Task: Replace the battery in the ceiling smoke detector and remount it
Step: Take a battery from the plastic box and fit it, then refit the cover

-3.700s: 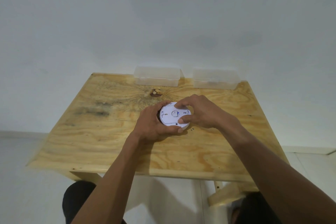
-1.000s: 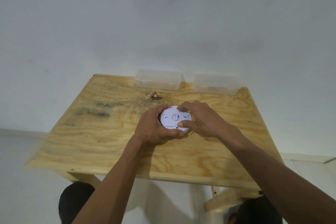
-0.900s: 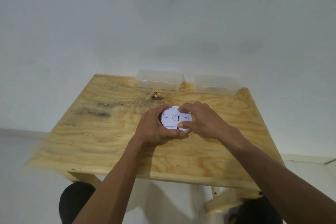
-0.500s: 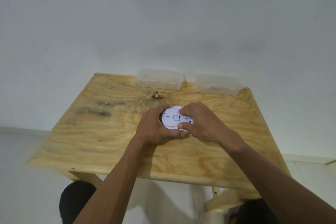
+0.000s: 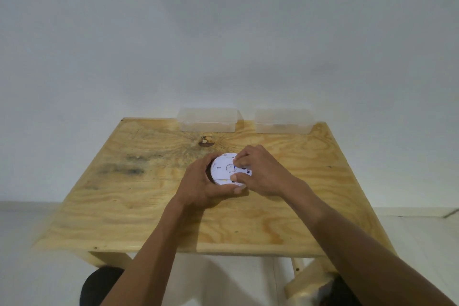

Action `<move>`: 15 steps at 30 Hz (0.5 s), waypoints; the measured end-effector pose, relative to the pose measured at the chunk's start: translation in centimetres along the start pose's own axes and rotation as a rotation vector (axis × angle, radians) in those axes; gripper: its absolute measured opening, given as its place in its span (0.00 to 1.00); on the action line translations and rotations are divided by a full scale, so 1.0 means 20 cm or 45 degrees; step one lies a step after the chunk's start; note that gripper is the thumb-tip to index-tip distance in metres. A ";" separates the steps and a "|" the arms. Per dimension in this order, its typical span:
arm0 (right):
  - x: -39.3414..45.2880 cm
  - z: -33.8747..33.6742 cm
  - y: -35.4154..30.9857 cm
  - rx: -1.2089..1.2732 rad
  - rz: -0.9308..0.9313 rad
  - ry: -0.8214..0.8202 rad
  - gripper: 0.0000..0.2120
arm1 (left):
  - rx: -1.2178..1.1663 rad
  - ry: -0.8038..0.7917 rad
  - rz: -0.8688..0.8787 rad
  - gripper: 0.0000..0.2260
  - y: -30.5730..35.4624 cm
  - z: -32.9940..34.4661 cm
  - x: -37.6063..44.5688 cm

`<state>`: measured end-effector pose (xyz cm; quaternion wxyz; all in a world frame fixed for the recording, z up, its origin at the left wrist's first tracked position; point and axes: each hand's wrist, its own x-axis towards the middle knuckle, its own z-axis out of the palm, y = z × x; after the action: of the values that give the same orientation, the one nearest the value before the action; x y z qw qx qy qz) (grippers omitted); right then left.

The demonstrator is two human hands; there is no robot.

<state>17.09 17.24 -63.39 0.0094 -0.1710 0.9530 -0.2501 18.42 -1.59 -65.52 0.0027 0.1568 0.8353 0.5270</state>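
Plain grey-white wall fills the upper half of the frame; below it a pale plywood desk [image 5: 139, 208] runs across the lower middle, grain and a dark knot showing near its far edge; two clear plastic boxes sit at that far edge against the wall, left box [image 5: 207, 119] and right box [image 5: 283, 120], well apart from the work; contents not readable, though a faint dark shape lies in the right one. Smoke detector [image 5: 223, 169] is at centre frame, off any ceiling mount, white disc face tilted up toward the camera with small dark marks and slots on it. Left hand [image 5: 201, 181] cups the disc from the left and beneath, fingers wrapped round the rim, holding it firm; right hand [image 5: 260, 171] lies over the right side of the face, thumb and forefinger pinched narrow on some small feature there, other fingers curled; what they pinch is hidden, cannot tell whether tab, cover or battery. Judgement: detector is down and in hand, so the dismount is done; work looks to be at the battery compartment stage; no loose battery in view on the desk, so cannot tell whether the swap is made; closing up and remounting are left.
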 end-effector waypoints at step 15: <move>-0.18 0.04 0.02 0.212 0.031 0.001 0.22 | -0.248 -0.087 -0.110 0.22 -0.02 -0.02 -0.03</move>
<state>20.47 18.27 -64.55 0.0263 -0.1579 0.9308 -0.3284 18.92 -2.18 -65.79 0.0689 0.1375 0.7856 0.5993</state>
